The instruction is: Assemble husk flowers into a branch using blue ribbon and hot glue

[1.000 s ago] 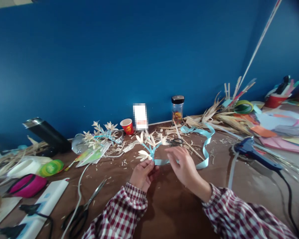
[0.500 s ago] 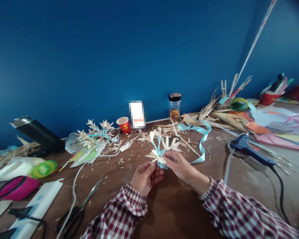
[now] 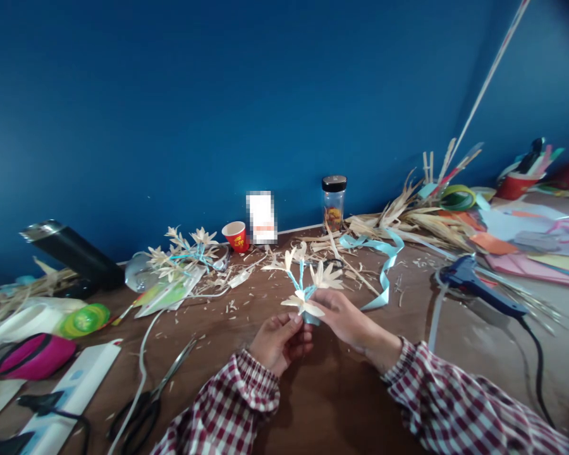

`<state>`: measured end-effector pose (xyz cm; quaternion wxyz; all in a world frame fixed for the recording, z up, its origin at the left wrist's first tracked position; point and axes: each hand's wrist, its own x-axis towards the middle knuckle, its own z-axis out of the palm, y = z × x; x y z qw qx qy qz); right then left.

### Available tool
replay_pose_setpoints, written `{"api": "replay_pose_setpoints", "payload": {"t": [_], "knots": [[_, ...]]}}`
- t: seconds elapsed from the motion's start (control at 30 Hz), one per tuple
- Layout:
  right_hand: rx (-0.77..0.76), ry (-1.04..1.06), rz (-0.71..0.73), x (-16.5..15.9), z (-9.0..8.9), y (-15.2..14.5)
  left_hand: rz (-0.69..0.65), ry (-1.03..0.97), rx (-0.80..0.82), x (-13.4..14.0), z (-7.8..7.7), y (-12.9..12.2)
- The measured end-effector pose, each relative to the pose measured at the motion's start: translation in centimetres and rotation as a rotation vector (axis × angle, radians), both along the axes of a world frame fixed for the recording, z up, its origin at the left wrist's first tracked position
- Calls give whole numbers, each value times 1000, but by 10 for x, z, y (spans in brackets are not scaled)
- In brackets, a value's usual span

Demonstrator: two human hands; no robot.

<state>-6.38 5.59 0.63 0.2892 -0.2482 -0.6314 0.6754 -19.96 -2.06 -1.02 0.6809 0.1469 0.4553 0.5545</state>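
Between my two hands stands a small bunch of corn husk flowers [image 3: 303, 306], cream-petalled on stems wrapped in light blue, with a blue band at the base. My left hand [image 3: 277, 341] pinches the base from the left, thumb on top and fingers curled under. From the right, my right hand [image 3: 348, 321] closes around the bunch; its fingertips are partly hidden behind the flowers. Beyond them a loose light blue ribbon [image 3: 387, 272] curls over the brown table [image 3: 322, 404]. A second bunch of husk flowers [image 3: 184, 249] lies farther left.
Scissors [image 3: 159, 385], a power strip [image 3: 83, 388] and a white cord lie left. A glue gun [image 3: 478, 284] with a black cable is at right, near coloured paper [image 3: 526, 221]. Along the wall stand a red cup [image 3: 236, 237], a lidded jar [image 3: 334, 205] and dry husks [image 3: 408, 224].
The flower bunch has turned slightly in my hands, and a flower now shows at its upper left. Both hands stay in nearly the same place around it.
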Motion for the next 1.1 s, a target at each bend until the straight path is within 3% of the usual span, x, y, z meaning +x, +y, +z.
{"api": "replay_pose_setpoints", "payload": {"t": [0.3, 0.6, 0.83, 1.1], "knots": [[-18, 37, 98, 0, 4, -3, -18, -43, -4, 1, -3, -1], [77, -41, -15, 2, -1, 3, -10, 32, 16, 7, 7, -2], [113, -51, -28, 0, 1, 4, 53, 101, 52, 4, -2, -1], [71, -26, 83, 0, -9, 2, 28, 158, 51, 5, 0, -1]]}}
